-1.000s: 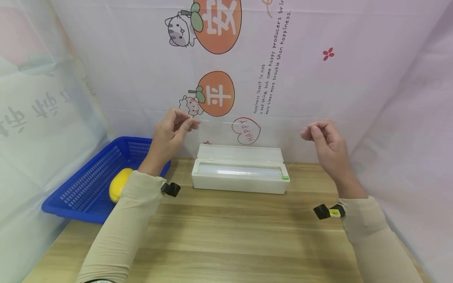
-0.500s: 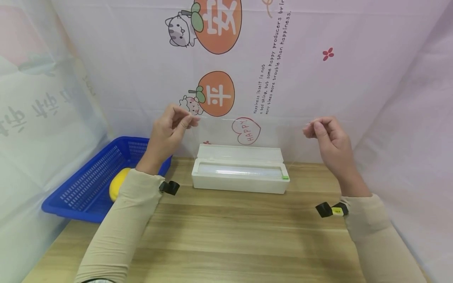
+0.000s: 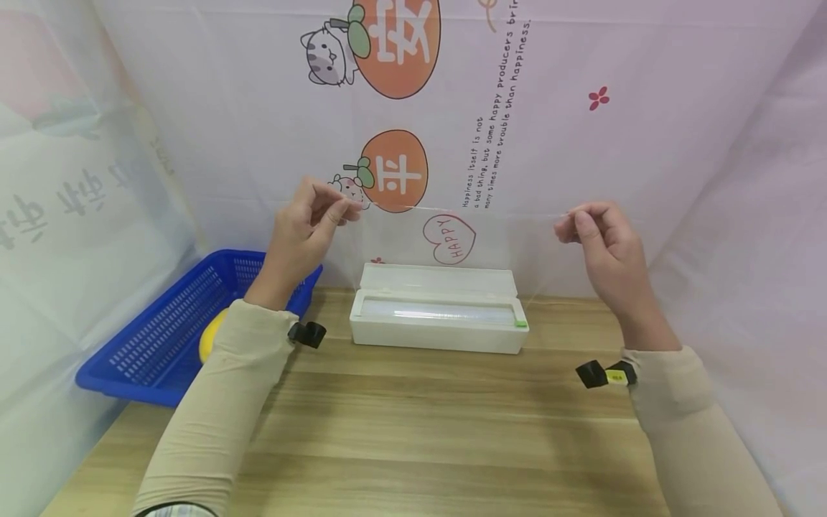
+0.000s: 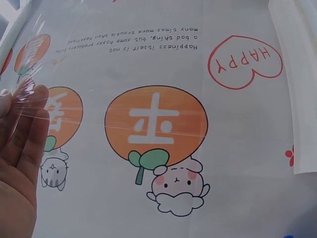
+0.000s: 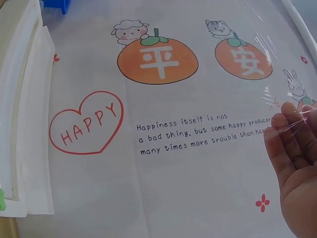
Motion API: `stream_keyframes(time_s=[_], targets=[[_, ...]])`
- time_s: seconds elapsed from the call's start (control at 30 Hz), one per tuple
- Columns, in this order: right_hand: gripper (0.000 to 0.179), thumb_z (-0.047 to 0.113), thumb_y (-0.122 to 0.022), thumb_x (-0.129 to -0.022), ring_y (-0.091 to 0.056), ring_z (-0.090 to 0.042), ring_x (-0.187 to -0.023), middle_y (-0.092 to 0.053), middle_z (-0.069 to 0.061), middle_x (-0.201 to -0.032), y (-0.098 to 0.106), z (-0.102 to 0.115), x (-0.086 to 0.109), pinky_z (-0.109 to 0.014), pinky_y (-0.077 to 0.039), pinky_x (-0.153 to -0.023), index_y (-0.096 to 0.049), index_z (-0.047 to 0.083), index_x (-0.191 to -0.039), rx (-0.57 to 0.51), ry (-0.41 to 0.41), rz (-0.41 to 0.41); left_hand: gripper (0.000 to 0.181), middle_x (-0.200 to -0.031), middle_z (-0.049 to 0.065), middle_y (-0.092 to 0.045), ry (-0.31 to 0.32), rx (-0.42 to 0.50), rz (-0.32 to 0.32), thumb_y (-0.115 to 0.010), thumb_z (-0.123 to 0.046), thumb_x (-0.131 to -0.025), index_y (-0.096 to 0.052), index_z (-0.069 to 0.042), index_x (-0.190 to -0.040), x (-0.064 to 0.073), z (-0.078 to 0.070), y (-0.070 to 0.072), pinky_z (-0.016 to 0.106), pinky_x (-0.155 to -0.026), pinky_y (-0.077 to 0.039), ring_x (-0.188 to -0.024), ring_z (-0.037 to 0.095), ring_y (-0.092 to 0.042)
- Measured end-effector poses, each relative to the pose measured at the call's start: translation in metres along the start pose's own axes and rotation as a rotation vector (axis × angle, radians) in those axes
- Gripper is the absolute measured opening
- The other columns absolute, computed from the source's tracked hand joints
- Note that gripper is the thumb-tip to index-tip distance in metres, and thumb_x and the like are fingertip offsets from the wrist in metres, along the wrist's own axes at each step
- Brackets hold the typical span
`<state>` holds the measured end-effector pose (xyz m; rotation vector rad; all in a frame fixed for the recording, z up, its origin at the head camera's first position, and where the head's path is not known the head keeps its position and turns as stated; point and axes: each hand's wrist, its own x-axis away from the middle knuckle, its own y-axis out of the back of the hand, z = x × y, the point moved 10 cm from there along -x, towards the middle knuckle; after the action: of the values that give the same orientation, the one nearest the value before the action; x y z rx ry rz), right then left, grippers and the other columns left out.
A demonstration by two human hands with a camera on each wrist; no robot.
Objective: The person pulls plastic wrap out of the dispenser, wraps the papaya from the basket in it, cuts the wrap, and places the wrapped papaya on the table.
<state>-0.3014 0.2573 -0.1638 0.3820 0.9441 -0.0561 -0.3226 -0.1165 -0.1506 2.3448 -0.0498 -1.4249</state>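
Observation:
A sheet of clear plastic wrap [image 3: 439, 209] is stretched between both hands, its upper edge a faint shiny line in the head view. The left hand [image 3: 309, 228] pinches one corner between thumb and fingertips; creases gather there in the left wrist view, where the wrap [image 4: 29, 94] shines. At the other corner the right hand [image 3: 607, 253] pinches the film the same way, the wrap [image 5: 297, 124] bunched at its fingertips. Below and between the hands stands a white wrap dispenser box [image 3: 436, 336], its lid [image 3: 439, 278] raised and a shiny roll [image 3: 433, 311] inside.
On the left sits a blue plastic basket [image 3: 138, 337] holding a yellow object [image 3: 209, 336], partly hidden by the left sleeve. A small green piece [image 3: 520, 324] marks the box's right end. Printed white cloth [image 3: 549, 143] hangs behind the wooden table [image 3: 439, 431] and at both sides.
Both hands have risen a little, lifting the edge of the plastic wrap higher above the box. The left hand has also shifted slightly left, the right slightly right. The box has not moved.

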Motion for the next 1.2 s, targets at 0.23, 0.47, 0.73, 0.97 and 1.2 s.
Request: stream_keyframes(time_s=[0.23,0.47,0.73,0.97,1.2], targets=[[0.020,0.004,-0.046,-0.106,-0.062,-0.018,-0.092,-0.065,-0.010,-0.099,0.002,0.003,-0.005,-0.021,-0.051,-0.085,-0.055,-0.013,-0.112,-0.102,0.018,-0.011,0.010,-0.104,0.008,-0.073,-0.004,0.008,-0.004,-0.053,-0.004,-0.103,-0.051,0.005,-0.109,-0.005,-0.003,0.003,0.025,-0.080,-0.055,-0.091,0.018,-0.068],[0.020,0.004,-0.046,-0.106,-0.062,-0.018,-0.091,-0.065,-0.010,-0.098,0.005,0.007,-0.011,-0.021,-0.051,-0.085,-0.055,-0.013,-0.112,-0.108,0.022,-0.023,0.010,-0.103,0.009,-0.073,-0.046,0.019,-0.017,-0.054,-0.004,-0.103,-0.051,0.004,-0.108,-0.011,-0.008,0.005,0.027,-0.081,-0.056,-0.090,0.016,-0.069],[0.018,0.003,-0.046,-0.105,-0.062,-0.017,-0.089,-0.065,-0.009,-0.097,0.008,0.010,-0.014,-0.020,-0.052,-0.085,-0.056,-0.010,-0.113,-0.063,0.029,-0.028,0.011,-0.103,0.009,-0.073,-0.072,0.013,-0.019,-0.055,-0.004,-0.102,-0.051,0.005,-0.108,-0.016,-0.012,0.007,0.027,-0.079,-0.057,-0.089,0.015,-0.069],[0.017,0.001,-0.046,-0.105,-0.061,-0.019,-0.089,-0.064,-0.010,-0.098,0.010,0.011,-0.015,-0.020,-0.051,-0.086,-0.055,-0.011,-0.113,-0.105,0.030,-0.024,0.012,-0.103,0.008,-0.073,-0.078,-0.001,-0.015,-0.055,-0.005,-0.103,-0.051,0.005,-0.107,-0.019,-0.016,0.008,0.025,-0.077,-0.056,-0.088,0.014,-0.069],[0.016,0.004,-0.047,-0.105,-0.063,-0.018,-0.085,-0.064,-0.012,-0.100,0.011,0.009,-0.013,-0.020,-0.054,-0.081,-0.055,-0.009,-0.113,-0.162,0.008,-0.013,0.012,-0.104,0.009,-0.072,-0.099,0.031,-0.003,-0.055,-0.003,-0.102,-0.050,0.007,-0.107,-0.015,-0.022,0.008,0.028,-0.079,-0.058,-0.090,0.016,-0.070]])
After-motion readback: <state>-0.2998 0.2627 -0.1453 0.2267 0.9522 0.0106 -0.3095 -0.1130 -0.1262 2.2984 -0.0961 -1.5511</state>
